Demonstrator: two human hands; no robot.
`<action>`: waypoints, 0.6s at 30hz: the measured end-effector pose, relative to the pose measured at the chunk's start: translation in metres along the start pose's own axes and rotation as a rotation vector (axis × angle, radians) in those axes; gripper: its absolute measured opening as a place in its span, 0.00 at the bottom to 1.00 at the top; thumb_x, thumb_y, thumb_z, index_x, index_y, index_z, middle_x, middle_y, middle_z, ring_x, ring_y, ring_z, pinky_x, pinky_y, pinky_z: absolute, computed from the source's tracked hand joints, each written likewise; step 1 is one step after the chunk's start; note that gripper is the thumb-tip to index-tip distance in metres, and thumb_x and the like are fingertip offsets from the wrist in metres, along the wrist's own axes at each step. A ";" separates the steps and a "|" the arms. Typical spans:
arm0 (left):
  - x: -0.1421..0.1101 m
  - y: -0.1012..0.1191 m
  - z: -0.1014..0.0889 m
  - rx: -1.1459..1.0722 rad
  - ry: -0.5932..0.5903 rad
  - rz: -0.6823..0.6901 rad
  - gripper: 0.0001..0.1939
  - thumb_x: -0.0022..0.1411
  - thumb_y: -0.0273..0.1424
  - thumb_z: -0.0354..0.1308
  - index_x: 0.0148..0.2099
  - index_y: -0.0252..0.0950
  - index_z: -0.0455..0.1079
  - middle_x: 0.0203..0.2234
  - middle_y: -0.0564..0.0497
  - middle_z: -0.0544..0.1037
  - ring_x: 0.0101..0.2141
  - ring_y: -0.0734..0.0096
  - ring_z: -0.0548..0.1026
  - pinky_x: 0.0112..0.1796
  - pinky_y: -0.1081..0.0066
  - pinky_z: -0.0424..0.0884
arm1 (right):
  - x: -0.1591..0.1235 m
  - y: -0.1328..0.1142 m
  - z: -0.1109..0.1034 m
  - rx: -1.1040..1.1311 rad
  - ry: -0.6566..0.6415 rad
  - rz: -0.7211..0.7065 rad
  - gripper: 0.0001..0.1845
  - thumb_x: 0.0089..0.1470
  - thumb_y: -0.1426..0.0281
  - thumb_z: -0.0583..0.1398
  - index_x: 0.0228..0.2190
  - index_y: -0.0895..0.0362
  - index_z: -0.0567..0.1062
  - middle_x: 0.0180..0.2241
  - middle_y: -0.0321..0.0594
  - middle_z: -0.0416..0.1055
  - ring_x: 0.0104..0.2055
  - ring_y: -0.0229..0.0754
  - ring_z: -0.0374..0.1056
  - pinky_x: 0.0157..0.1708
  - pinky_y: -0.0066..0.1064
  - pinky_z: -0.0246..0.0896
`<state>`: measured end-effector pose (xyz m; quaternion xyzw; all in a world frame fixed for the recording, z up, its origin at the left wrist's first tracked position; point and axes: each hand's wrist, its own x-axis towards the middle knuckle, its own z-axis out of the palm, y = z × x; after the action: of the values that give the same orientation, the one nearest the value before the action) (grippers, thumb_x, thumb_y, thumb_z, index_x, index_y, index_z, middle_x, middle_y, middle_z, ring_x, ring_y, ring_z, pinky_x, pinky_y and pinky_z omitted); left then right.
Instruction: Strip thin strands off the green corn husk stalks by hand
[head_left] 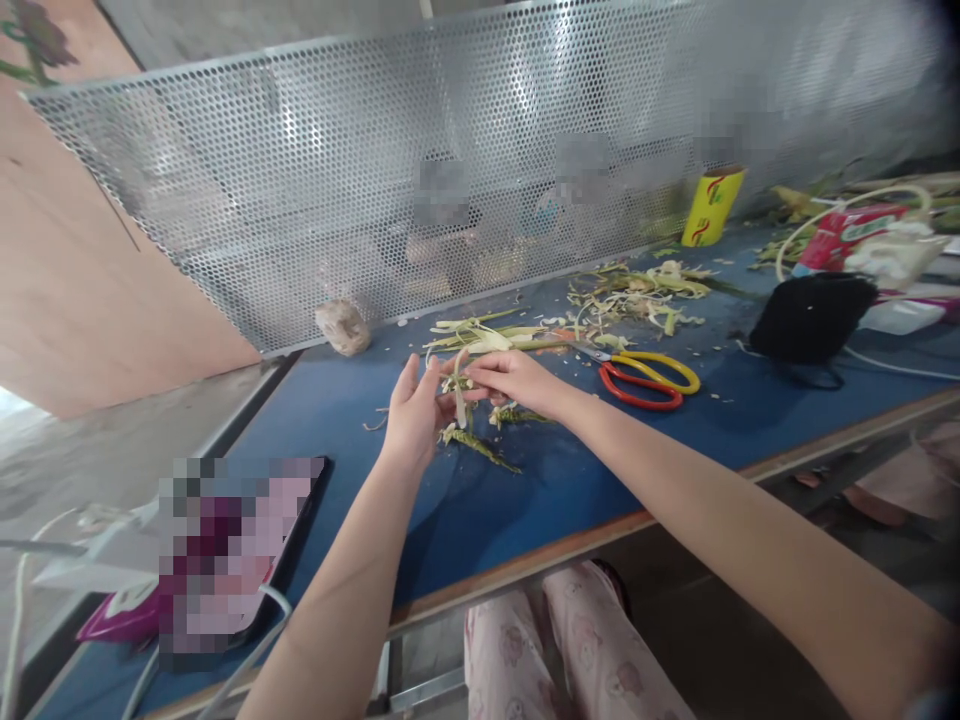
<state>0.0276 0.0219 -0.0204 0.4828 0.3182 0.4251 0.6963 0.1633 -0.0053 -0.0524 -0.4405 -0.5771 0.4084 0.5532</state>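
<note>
My left hand point(416, 410) and my right hand point(517, 380) meet above the blue table point(330, 420). Between their fingers is a pale green plant strip point(460, 402), narrow and curled. The right thumb and fingers pinch it. The left fingers reach under and around it, partly hidden, with the thumb raised. Just below the hands lie green braided-looking plant pieces point(484, 452) with pale ends. Behind them are long pale leaf strips point(480, 337). Scissors point(649, 380) with one yellow and one red handle rest to the right of my right hand.
A perforated metal screen point(360, 180) runs along the back. Plant scraps point(645, 295), a stone-like lump point(343, 328) and a yellow tube point(712, 208) lie or stand before it. A blurred-screen device point(247, 550) with cables is left; a black object point(812, 317) and red packet point(844, 238) are right.
</note>
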 end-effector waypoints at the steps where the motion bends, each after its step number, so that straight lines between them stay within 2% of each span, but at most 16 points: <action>1: 0.000 0.000 0.000 -0.004 -0.025 0.006 0.34 0.59 0.30 0.49 0.62 0.39 0.36 0.43 0.42 0.73 0.23 0.74 0.75 0.21 0.77 0.69 | 0.000 0.000 0.000 -0.012 -0.007 -0.007 0.13 0.48 0.62 0.56 0.28 0.60 0.72 0.15 0.29 0.57 0.17 0.28 0.51 0.16 0.22 0.47; 4: -0.001 -0.002 0.000 0.004 -0.080 0.026 0.36 0.58 0.29 0.50 0.62 0.37 0.32 0.42 0.40 0.73 0.23 0.73 0.76 0.23 0.74 0.71 | 0.000 -0.001 0.000 -0.048 -0.012 -0.016 0.13 0.49 0.63 0.55 0.29 0.60 0.72 0.16 0.29 0.57 0.17 0.28 0.52 0.16 0.21 0.47; 13: -0.001 -0.003 -0.001 0.051 -0.068 0.002 0.39 0.57 0.28 0.52 0.62 0.36 0.30 0.42 0.39 0.73 0.25 0.71 0.76 0.24 0.74 0.71 | -0.001 0.000 0.000 -0.075 -0.002 -0.023 0.15 0.49 0.60 0.55 0.24 0.60 0.70 0.16 0.29 0.56 0.17 0.29 0.51 0.17 0.23 0.47; 18: -0.002 -0.003 -0.004 0.036 -0.221 0.006 0.46 0.53 0.20 0.52 0.61 0.41 0.22 0.48 0.39 0.69 0.24 0.73 0.76 0.21 0.76 0.69 | -0.003 -0.002 0.000 -0.009 -0.076 0.002 0.13 0.48 0.61 0.56 0.28 0.60 0.70 0.15 0.28 0.55 0.18 0.29 0.52 0.18 0.22 0.46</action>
<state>0.0245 0.0210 -0.0241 0.5403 0.2456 0.3657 0.7169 0.1628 -0.0091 -0.0512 -0.4279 -0.5989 0.4229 0.5286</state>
